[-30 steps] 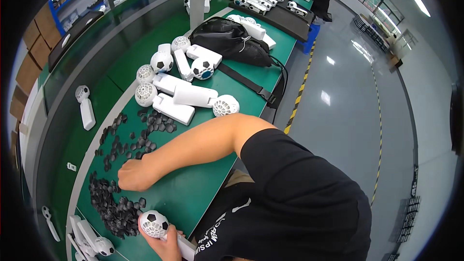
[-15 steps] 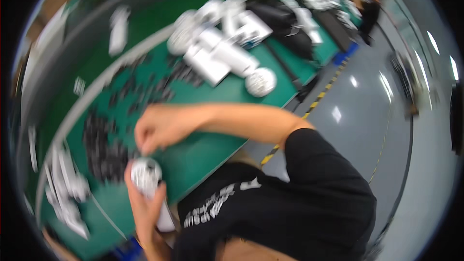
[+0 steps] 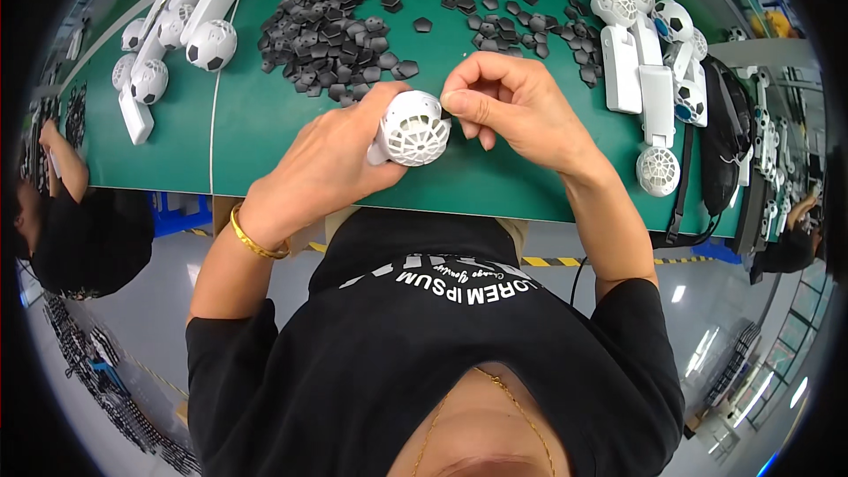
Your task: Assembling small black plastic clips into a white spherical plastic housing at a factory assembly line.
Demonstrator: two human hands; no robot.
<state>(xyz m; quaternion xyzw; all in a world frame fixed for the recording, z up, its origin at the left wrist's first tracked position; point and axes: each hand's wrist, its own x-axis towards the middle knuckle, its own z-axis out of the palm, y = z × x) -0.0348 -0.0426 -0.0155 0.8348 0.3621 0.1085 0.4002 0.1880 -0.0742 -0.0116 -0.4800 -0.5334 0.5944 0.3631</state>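
Observation:
My left hand (image 3: pixel 334 152) is wrapped around a white football-shaped housing (image 3: pixel 419 138) with a lattice shell, just above the table's near edge. Its lattice faces up toward me, and my palm hides most of its lower part. Thumb and forefinger of my right hand (image 3: pixel 508 106) are pinched together at the ball's right side. Whatever lies between those fingertips, if anything, is too small to make out. Beyond both hands spreads a large pile of small black five-sided pieces (image 3: pixel 322 22), with more black pieces (image 3: pixel 512 31) scattered to its right.
White housings with black-patched balls (image 3: pixel 210 44) lie at the left of the green table (image 3: pixel 265 146). More white housings (image 3: pixel 655 97) are grouped at the right, beside a black bag (image 3: pixel 726 137). Co-workers sit at far left (image 3: pixel 84 230) and far right (image 3: pixel 791 243).
My view has swung round and become sharp. The white housing stays in my left hand. My right hand, earlier just beyond the ball, is now at its right side.

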